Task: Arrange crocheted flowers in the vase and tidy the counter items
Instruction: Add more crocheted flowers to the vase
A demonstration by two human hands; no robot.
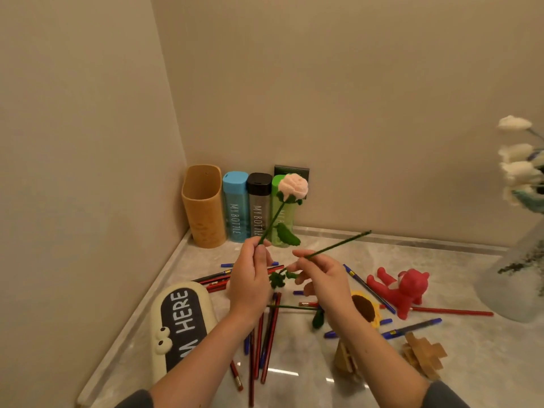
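Fingers (259, 248) pinch the rose (293, 186) stem, seemingly low.

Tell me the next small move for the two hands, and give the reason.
Probably carry the rose rightward to the vase and slip its stem in. The left hand holds it upright by the stem, the right hand holds a second green stem, and the vase at right already has white flowers.

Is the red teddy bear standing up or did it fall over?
Fallen over. The red teddy bear lies on its side on the counter, legs stretched out toward the pens.
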